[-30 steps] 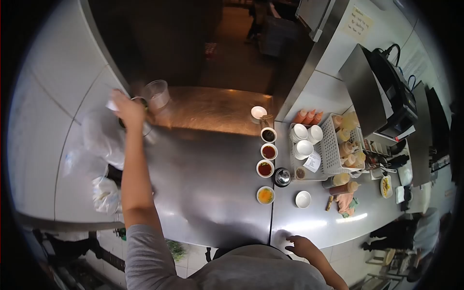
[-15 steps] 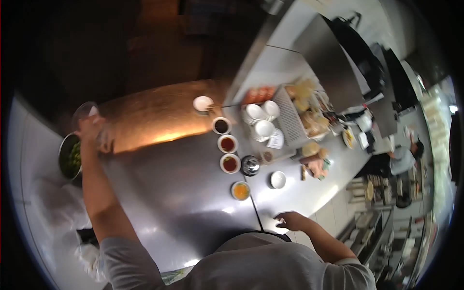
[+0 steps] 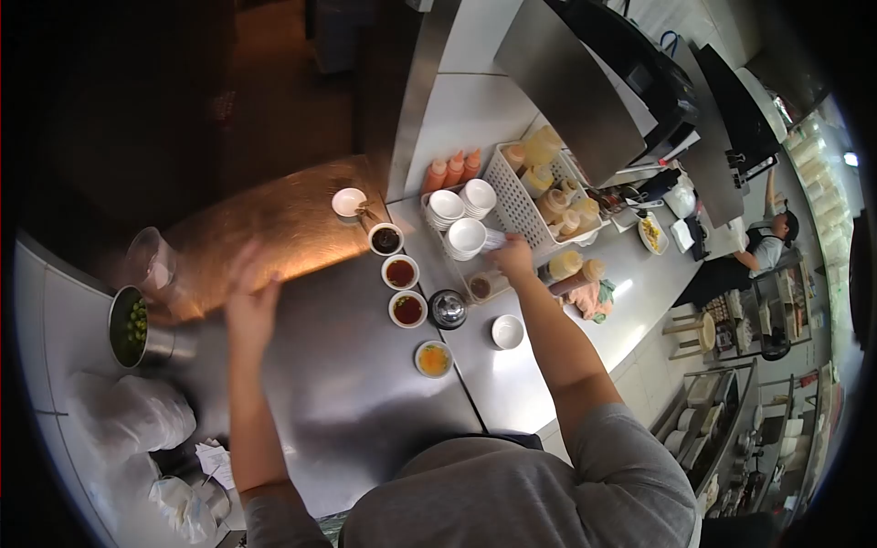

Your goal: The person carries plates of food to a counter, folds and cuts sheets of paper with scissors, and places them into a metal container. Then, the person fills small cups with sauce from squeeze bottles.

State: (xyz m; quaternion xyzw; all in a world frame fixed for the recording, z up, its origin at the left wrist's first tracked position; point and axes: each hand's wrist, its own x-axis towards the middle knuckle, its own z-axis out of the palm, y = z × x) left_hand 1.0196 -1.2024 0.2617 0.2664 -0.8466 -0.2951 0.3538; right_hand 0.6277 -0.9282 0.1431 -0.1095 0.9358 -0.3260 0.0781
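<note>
A white paper slip (image 3: 494, 238) is touched by the right hand (image 3: 513, 257) beside stacked white bowls (image 3: 467, 237) in the bin (image 3: 501, 287); whether it is gripped cannot be told. The left hand (image 3: 251, 297), blurred, is held wide above the counter (image 3: 320, 365), near 3 dark-sauce bowls (image 3: 399, 272).

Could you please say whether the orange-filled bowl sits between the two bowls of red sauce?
No, the orange-filled bowl stands nearer the person than both bowls of red sauce, which are next to each other.

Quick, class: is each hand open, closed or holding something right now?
Left hand: open, blurred, nothing visible in it.
Right hand: fingers at the white paper; grip cannot be told.
</note>
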